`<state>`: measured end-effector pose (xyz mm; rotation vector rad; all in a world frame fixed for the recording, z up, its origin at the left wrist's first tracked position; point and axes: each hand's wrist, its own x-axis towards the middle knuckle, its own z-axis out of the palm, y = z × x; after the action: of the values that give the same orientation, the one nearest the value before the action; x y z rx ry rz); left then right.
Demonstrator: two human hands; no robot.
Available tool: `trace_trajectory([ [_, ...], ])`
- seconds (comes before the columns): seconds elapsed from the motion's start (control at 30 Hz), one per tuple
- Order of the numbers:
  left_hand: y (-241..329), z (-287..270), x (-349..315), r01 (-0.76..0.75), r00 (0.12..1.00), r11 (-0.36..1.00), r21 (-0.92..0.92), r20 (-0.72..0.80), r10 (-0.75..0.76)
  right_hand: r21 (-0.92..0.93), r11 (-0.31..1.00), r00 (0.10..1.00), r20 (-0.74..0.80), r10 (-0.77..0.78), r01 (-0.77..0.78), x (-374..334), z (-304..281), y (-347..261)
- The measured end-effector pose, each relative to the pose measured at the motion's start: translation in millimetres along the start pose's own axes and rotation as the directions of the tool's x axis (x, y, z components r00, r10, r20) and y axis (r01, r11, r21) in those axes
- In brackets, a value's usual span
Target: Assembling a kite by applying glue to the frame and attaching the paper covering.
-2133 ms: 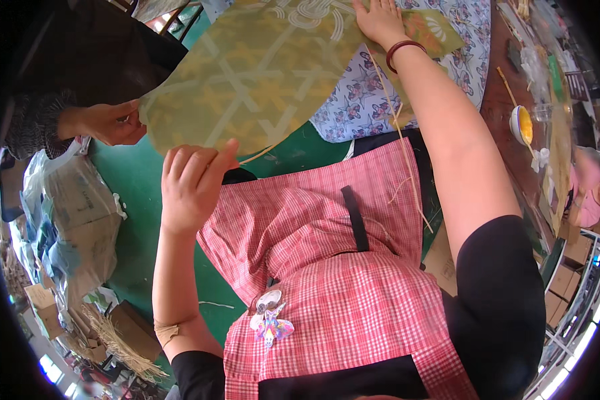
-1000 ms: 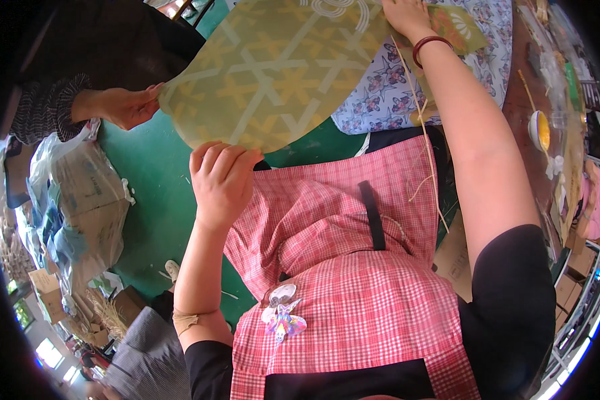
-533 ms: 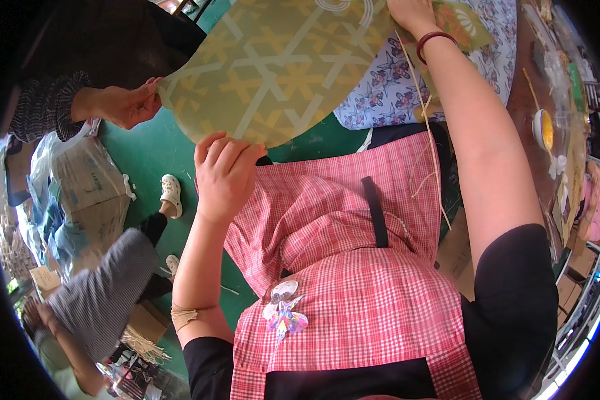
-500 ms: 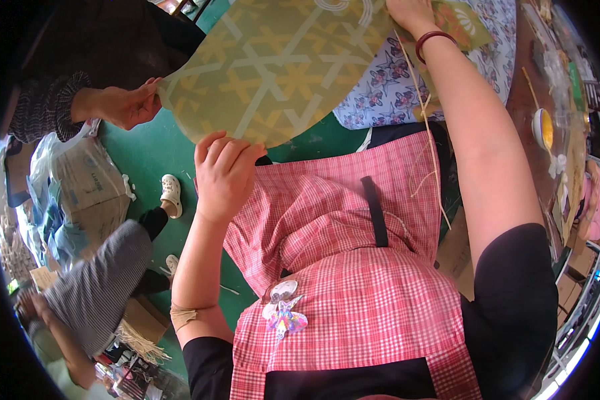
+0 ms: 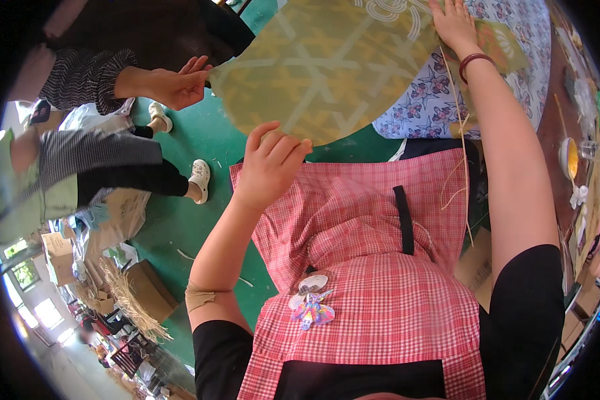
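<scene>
A large, rounded olive-green sheet (image 5: 340, 73) with pale and yellow crossing bands and a white looped motif spans the top middle; its far edge is out of view. My left hand (image 5: 270, 167) is closed at its near edge, fingers curled there. Flat on the sheet's right side rests my right hand (image 5: 455, 28), its fingers stretched out, with a dark red bangle at the wrist. Another person's hand (image 5: 177, 85), in a dark patterned cuff, is at the sheet's left edge. A thin, straw-like strand (image 5: 461, 127) hangs below my right wrist.
Under the sheet's right side lies white-and-blue flower-print material (image 5: 413, 107). A yellow-filled bowl (image 5: 568, 159) stands on the brown table (image 5: 555, 133) at right. On the green floor (image 5: 180, 233) at left are a cardboard box (image 5: 150, 290) and straw bundle (image 5: 130, 300). Someone walks past (image 5: 103, 167).
The view has shifted, so my hands and the sheet appear farther right. My right hand's fingers now lie stretched out on the sheet. The passer-by at left has moved farther up the picture.
</scene>
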<state>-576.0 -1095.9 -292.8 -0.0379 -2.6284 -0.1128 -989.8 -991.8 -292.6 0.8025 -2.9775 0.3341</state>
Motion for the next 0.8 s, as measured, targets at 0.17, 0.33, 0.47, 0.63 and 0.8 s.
trace_trajectory([
  [0.17, 1, 3, -2, -0.001, 1.000, 1.000, 0.020, -0.018, 0.002, 0.010, 1.000, 0.999, -0.040, -0.009, 0.010, 2, 4, 1],
  [0.33, 2, 3, -2, 0.020, 1.000, 1.000, 0.021, 0.010, -0.021, 0.023, 1.000, 0.999, -0.043, -0.003, 0.004, -3, -1, 0],
  [0.47, 2, 6, -3, 0.015, 1.000, 1.000, 0.019, -0.014, -0.014, 0.019, 1.000, 0.999, -0.033, -0.003, 0.004, -1, 3, 1],
  [0.63, 6, -12, -19, 0.088, 0.996, 0.990, 0.111, 0.022, -0.091, 0.062, 0.996, 0.998, 0.027, -0.063, 0.062, 1, 31, -34],
  [0.8, 3, 5, -6, 0.035, 0.999, 0.995, 0.096, -0.007, -0.034, 0.160, 0.961, 0.889, -0.437, -0.138, 0.228, 61, 93, 57],
])
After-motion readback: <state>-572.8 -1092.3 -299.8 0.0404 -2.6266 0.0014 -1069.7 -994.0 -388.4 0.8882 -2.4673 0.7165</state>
